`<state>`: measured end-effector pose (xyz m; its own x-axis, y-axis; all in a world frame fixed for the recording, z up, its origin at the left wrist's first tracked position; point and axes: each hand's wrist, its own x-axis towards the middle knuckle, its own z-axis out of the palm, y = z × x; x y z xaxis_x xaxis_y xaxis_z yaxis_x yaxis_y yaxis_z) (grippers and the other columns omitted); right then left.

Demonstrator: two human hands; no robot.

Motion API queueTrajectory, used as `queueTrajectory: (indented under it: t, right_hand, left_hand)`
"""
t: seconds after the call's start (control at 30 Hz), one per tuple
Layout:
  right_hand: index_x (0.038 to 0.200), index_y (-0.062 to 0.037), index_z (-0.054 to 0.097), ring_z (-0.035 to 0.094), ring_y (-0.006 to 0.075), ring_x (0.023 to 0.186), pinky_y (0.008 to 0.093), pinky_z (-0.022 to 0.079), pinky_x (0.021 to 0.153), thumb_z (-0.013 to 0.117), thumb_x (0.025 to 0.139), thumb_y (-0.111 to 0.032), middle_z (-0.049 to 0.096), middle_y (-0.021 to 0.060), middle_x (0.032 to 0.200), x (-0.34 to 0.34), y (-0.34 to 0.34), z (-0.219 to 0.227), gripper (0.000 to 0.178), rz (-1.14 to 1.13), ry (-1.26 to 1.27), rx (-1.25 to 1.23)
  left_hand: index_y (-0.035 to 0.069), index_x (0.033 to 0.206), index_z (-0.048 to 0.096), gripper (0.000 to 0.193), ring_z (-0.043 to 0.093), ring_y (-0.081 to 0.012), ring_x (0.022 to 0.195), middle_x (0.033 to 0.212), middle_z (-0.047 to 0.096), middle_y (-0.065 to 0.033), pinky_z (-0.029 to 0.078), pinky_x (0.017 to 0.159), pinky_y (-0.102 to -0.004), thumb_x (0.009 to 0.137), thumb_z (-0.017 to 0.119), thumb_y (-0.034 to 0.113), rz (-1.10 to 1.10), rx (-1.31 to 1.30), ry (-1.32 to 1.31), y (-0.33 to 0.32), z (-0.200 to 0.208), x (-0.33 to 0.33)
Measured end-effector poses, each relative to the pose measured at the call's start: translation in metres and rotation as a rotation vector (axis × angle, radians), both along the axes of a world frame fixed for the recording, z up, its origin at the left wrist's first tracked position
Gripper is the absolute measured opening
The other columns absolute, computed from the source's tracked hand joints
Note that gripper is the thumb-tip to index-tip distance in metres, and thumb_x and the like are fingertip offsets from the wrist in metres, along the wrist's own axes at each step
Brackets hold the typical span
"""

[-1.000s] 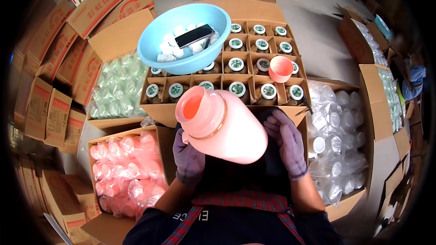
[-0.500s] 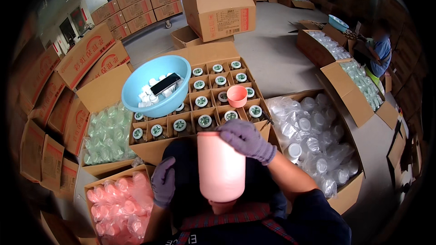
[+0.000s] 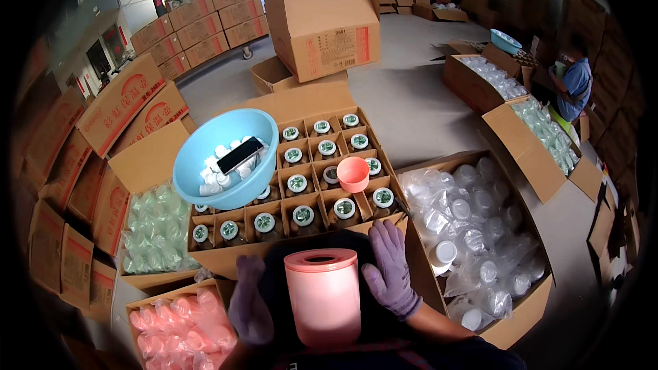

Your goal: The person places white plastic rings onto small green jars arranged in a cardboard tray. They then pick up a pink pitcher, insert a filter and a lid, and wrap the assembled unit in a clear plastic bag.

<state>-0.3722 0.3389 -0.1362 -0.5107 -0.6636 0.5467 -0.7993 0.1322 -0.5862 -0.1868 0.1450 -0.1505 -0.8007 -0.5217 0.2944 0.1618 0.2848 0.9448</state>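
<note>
A pink cylindrical container (image 3: pixel 323 305) stands upright in front of my body, a dark oval opening in its flat top. My right hand (image 3: pixel 392 270) is just to the right of it, fingers stretched out and apart, holding nothing. On the other side, my left hand (image 3: pixel 250 301) is raised and slightly blurred, fingers extended and clear of the container. Both hands wear purple-grey gloves. Beyond them, a divided carton (image 3: pixel 236 257) holds several bottles with white-and-green tops. A small pink cup (image 3: pixel 353 174) rests on its dividers.
A blue basin (image 3: pixel 185 164) with white caps and a phone (image 3: pixel 239 155) sits on the carton's left side. Boxes of bagged green (image 3: pixel 156 229), pink (image 3: pixel 184 329) and clear (image 3: pixel 473 223) pieces flank me. Another person (image 3: pixel 574 85) works at far right.
My right hand has let go of the container's upper edge and opened beside it. The container has moved down, its dark opening now showing. My left hand has moved down.
</note>
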Motion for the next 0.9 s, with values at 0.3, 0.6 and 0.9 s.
queueTrajectory:
  t: [0.3,0.6,0.9]
  right_hand:
    - [0.133,0.0073,0.046,0.042,0.0453,0.125,0.053,0.029,0.108,0.042,0.088,-0.019,0.047,0.0272,0.133,0.004,-0.019,0.015,0.052,0.276,-0.118,-0.233]
    - [0.132,-0.0003,0.05,0.053,0.0196,0.117,0.0337,0.042,0.101,0.044,0.102,-0.041,0.056,0.0126,0.127,-0.074,-0.11,-0.006,0.051,0.843,-1.177,0.001]
    - [0.133,-0.0021,0.053,0.055,0.021,0.12,0.0326,0.042,0.102,0.051,0.1,-0.03,0.057,0.0138,0.13,-0.083,-0.095,-0.029,0.044,0.674,-0.833,0.155]
  left_hand:
    - [-0.003,0.142,0.036,0.059,0.048,-0.0299,0.123,0.135,0.046,-0.0198,0.036,0.102,-0.0374,0.097,0.047,0.034,0.021,-0.242,-0.232,-0.028,-0.064,-0.027]
    - [-0.001,0.138,0.044,0.068,0.042,-0.0322,0.132,0.145,0.037,-0.0196,0.033,0.109,-0.0419,0.077,0.071,0.01,-0.468,-0.308,0.026,-0.082,0.047,-0.109]
    - [0.007,0.132,0.051,0.065,0.036,-0.0334,0.137,0.148,0.036,-0.0177,0.03,0.112,-0.0438,0.071,0.07,-0.004,-0.474,-0.554,-0.205,-0.11,-0.015,-0.09]
